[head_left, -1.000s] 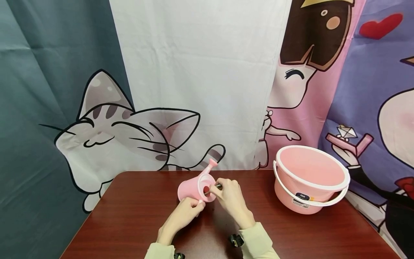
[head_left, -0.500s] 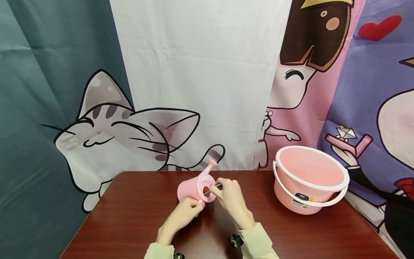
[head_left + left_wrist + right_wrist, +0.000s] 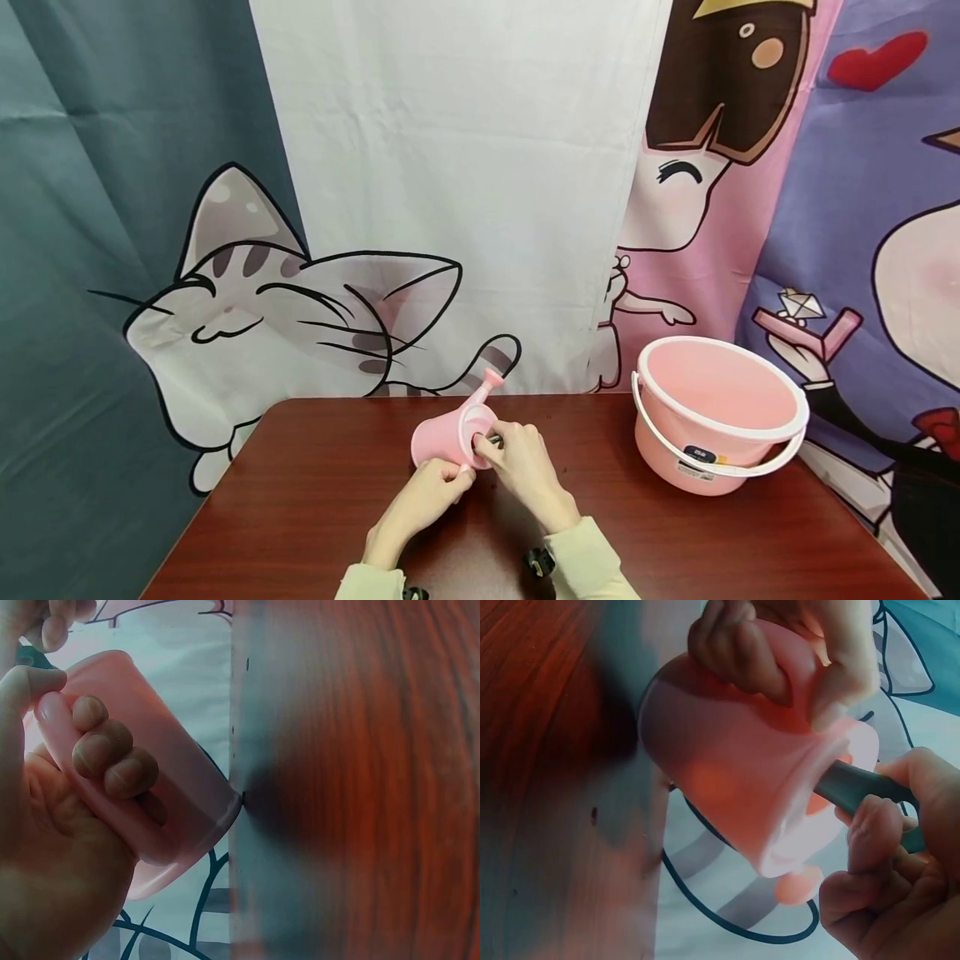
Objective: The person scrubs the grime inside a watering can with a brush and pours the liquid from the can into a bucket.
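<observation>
A pink watering can [image 3: 435, 440] is tipped on its side above the table, its mouth facing right and its spout [image 3: 480, 390] pointing up. My left hand [image 3: 431, 492] grips the can's handle [image 3: 90, 787], fingers curled through the loop. My right hand [image 3: 531, 471] is at the mouth, pinching a dark green tool [image 3: 851, 786] whose far end is inside the can. The tool's kind is unclear. Part of a red-orange thing [image 3: 817, 805] shows inside the mouth behind the tool; most of it is hidden, though a glow shows through the wall.
A pink bucket [image 3: 693, 475] with a white rim and handle stands on the right of the brown wooden table [image 3: 300, 508]. A printed cloth [image 3: 465, 167] hangs behind the table's back edge.
My right hand has moved slightly left, pushing the tool deeper into the can's mouth. The red thing inside is now more covered. The left hand and the can hold still.
</observation>
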`<state>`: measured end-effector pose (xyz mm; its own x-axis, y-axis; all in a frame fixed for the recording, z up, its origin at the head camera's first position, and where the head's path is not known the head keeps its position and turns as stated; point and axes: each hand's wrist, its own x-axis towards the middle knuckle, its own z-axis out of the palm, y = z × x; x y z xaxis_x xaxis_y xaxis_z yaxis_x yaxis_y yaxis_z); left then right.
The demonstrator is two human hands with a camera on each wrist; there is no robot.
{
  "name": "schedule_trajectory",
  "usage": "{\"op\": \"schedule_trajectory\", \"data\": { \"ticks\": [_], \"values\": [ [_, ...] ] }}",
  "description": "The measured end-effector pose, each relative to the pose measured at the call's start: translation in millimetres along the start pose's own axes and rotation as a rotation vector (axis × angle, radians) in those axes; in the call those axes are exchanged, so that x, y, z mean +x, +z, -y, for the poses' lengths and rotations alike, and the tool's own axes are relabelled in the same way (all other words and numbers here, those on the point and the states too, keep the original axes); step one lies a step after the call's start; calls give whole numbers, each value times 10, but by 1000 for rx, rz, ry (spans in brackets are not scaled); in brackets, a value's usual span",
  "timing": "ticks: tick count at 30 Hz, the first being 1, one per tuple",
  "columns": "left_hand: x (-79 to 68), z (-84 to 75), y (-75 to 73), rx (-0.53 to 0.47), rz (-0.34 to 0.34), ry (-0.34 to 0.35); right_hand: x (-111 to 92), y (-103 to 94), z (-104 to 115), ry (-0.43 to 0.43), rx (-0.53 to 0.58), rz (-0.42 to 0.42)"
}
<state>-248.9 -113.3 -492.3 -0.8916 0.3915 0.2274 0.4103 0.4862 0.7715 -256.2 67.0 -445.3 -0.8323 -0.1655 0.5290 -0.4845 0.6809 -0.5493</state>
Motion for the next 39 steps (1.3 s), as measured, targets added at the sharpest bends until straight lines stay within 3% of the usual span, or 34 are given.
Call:
{"op": "schedule_trajectory", "data": {
  "ticks": [14, 23, 39],
  "values": [
    [1, 0, -11, -20, 13, -8, 33, -165, 55, 36, 9, -5],
    [-3, 14, -4, -18, 18, -11, 50, -266, 56, 12, -12, -80],
    [3, 14, 13, -4, 3, 8, 12, -31, 37, 5, 23, -36]
  ]
}}
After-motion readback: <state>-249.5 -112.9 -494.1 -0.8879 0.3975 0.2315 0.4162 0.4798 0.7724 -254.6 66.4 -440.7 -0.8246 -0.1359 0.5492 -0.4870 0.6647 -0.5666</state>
